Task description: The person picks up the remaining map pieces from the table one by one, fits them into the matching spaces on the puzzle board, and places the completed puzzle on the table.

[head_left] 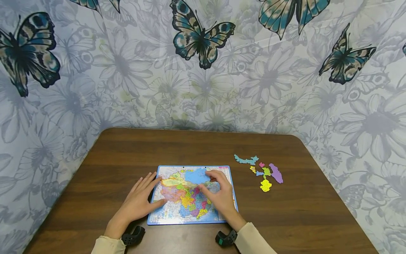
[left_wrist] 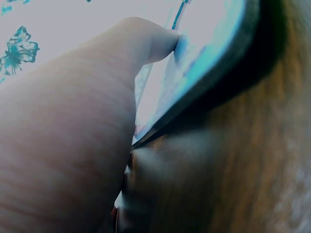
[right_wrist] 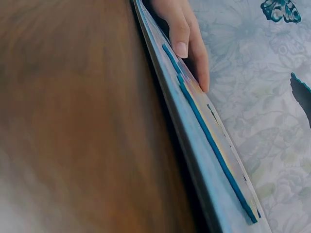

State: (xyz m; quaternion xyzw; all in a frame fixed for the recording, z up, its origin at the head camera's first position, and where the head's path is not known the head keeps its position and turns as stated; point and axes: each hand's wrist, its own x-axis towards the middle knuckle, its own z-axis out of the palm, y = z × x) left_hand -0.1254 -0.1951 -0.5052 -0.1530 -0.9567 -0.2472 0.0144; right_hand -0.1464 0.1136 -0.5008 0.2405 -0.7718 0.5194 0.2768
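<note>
A map puzzle board (head_left: 161,217) with a blue border lies on the table, its map made of coloured pieces. My left hand (head_left: 139,199) rests at the board's left edge, fingers extended and thumb over its lower left part. In the left wrist view the thumb (left_wrist: 150,41) reaches onto the board (left_wrist: 214,65). Over the board's upper right is my right hand (head_left: 223,194), thumb and index finger apart, tips close over the map, and no piece shows between them. From the right wrist, the board's edge (right_wrist: 182,141) runs diagonally, with the left hand (right_wrist: 182,34) at its far end.
Several loose puzzle pieces lie right of the board, among them a long light-blue piece (head_left: 246,160), a purple piece (head_left: 276,173), a green piece (head_left: 266,171) and a yellow piece (head_left: 265,185). Behind the brown table (head_left: 285,218) hangs a butterfly-patterned cloth (head_left: 127,88).
</note>
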